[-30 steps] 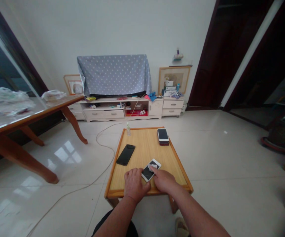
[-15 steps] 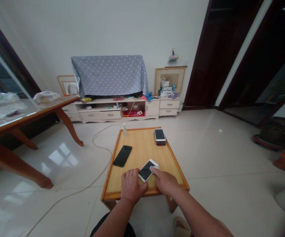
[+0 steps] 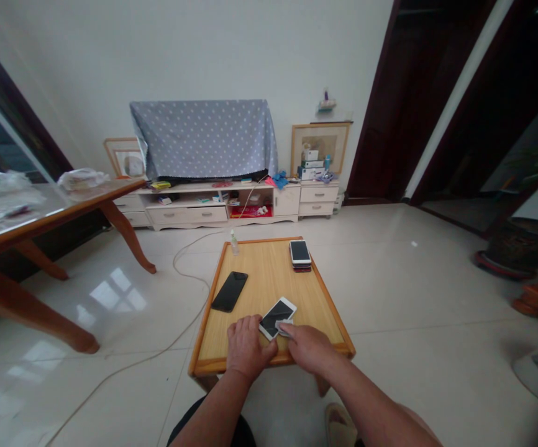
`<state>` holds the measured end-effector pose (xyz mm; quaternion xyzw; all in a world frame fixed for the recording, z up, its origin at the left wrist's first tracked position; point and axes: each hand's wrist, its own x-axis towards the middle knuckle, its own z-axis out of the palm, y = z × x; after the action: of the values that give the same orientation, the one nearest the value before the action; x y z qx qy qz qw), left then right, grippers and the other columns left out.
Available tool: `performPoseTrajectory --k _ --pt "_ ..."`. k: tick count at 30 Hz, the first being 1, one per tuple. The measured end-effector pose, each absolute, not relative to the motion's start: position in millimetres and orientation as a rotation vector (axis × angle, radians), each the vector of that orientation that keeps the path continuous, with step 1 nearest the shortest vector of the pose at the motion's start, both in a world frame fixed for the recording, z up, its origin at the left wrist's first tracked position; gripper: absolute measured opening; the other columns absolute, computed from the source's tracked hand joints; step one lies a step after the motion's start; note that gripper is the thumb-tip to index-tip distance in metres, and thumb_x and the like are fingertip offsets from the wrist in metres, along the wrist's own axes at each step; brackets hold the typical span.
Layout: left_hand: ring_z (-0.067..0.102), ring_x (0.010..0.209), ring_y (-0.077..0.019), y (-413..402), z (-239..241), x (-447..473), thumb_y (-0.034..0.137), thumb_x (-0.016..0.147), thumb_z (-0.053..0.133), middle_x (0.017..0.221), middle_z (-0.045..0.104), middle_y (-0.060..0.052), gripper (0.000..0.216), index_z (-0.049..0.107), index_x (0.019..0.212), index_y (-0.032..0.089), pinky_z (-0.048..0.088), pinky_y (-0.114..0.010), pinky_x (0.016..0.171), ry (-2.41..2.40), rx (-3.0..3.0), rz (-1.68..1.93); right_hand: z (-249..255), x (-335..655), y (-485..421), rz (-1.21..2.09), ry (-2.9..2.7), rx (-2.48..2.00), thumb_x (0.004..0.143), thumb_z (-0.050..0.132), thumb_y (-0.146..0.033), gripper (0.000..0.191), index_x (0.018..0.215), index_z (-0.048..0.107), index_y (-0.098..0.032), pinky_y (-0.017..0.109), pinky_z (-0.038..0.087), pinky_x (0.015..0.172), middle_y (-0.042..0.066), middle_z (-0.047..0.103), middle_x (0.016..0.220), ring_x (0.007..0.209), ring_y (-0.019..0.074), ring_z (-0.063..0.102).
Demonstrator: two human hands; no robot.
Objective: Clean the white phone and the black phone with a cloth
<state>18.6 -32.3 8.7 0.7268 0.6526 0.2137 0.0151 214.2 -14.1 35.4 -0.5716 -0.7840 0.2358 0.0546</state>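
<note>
A white smartphone (image 3: 277, 310) with a dark screen lies at a slant on the small wooden table (image 3: 265, 264), near its front edge. My left hand (image 3: 247, 349) steadies it at the near left end, thumb on one side and fingers on the other. Pinched in the fingers of my right hand (image 3: 310, 347) is a small whitish wipe (image 3: 283, 327), pressed on the lower part of the screen. To the left rests a larger black smartphone (image 3: 230, 292). A stack of smartphones (image 3: 300, 252), white one on top, sits at the far right of the table.
A small clear bottle (image 3: 234, 243) stands at the table's far left corner. On the floor to the left runs a cable (image 3: 176, 344). A larger table (image 3: 87, 197) with plastic bags is at the left, and a low white cabinet (image 3: 187, 215) stands along the wall.
My right hand has slid the wipe down and left across the screen, towards the phone's near end. My left hand stays at the phone. The view has shifted slightly.
</note>
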Motion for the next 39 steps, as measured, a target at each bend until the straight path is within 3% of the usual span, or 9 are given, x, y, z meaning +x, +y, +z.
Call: performPoseTrajectory --k 7,13,19,26,32,39 --pt "0.054 0.106 -0.0273 -32.7 9.4 19.1 0.043 0.072 0.068 0.107 0.063 -0.006 0.049 0.057 0.115 0.021 0.031 -0.041 0.098 2.036 2.250 0.635 47.6 218.0 -7.6 0.673 -2.291 -1.925 0.089 0.043 -0.023 0.054 0.139 0.055 -0.038 0.031 0.045 0.085 0.003 0.066 0.130 0.112 0.0233 0.064" --pt "0.053 0.108 -0.0277 -32.6 7.2 18.5 0.042 0.072 0.068 0.109 0.063 -0.007 0.050 0.056 0.116 0.021 0.031 -0.041 0.098 2.030 2.253 0.646 47.1 203.0 -25.5 0.740 -2.474 -1.664 0.088 0.047 -0.027 0.045 0.127 0.063 -0.041 0.030 0.043 0.084 -0.002 0.072 0.118 0.106 0.0228 0.065" --pt "0.054 0.108 -0.0278 -32.8 10.1 18.7 0.044 0.073 0.068 0.109 0.063 -0.007 0.049 0.056 0.115 0.022 0.031 -0.041 0.099 2.032 2.239 0.616 52.1 211.0 -8.8 0.662 -2.324 -1.924 0.090 0.041 -0.025 0.051 0.137 0.056 -0.039 0.031 0.044 0.084 0.004 0.069 0.125 0.109 0.0231 0.065" --pt "0.054 0.110 -0.0282 -33.5 15.3 19.7 0.042 0.075 0.065 0.110 0.063 -0.008 0.047 0.056 0.116 0.022 0.030 -0.041 0.100 2.030 2.201 0.601 44.5 193.7 -19.7 0.744 -2.482 -1.620 0.090 0.045 -0.029 0.045 0.130 0.061 -0.043 0.031 0.044 0.084 -0.002 0.071 0.120 0.107 0.0233 0.065" --pt "0.054 0.109 -0.0283 -33.5 16.2 18.9 0.044 0.074 0.068 0.110 0.063 -0.008 0.049 0.056 0.116 0.022 0.031 -0.041 0.100 2.022 2.209 0.590 44.9 204.3 -2.0 0.679 -2.327 -1.932 0.090 0.041 -0.025 0.057 0.145 0.046 -0.038 0.033 0.046 0.085 0.005 0.066 0.130 0.111 0.0248 0.065" --pt "0.055 0.109 -0.0276 -33.6 15.1 20.7 0.043 0.075 0.066 0.109 0.064 -0.007 0.045 0.057 0.114 0.022 0.031 -0.040 0.100 2.051 2.210 0.626 41.0 191.9 -16.1 0.716 -2.488 -1.656 0.089 0.046 -0.029 0.055 0.141 0.049 -0.044 0.033 0.045 0.087 0.001 0.069 0.126 0.110 0.0248 0.065"
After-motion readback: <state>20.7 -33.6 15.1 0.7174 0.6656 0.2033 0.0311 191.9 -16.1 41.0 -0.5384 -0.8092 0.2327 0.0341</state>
